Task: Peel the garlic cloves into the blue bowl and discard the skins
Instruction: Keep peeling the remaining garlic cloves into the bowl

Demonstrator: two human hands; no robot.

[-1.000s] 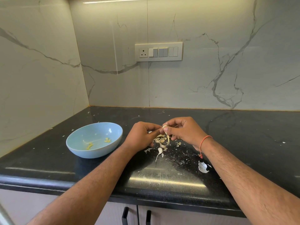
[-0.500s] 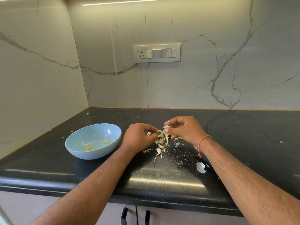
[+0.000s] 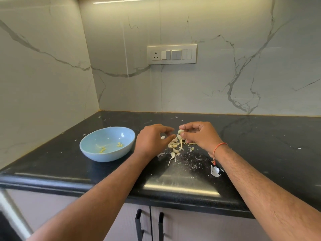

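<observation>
Garlic clove point(image 3: 180, 131), pinched in our right hand point(image 3: 199, 136) right of the blue bowl point(image 3: 107, 145); our left hand point(image 3: 152, 140), loosely curled and empty, sits nearer the bowl.

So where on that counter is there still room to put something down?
The counter right of the right hand is mostly bare, as is the strip behind the bowl. Between the hands it is crowded with skins, and flecks spread toward the front edge.
</observation>
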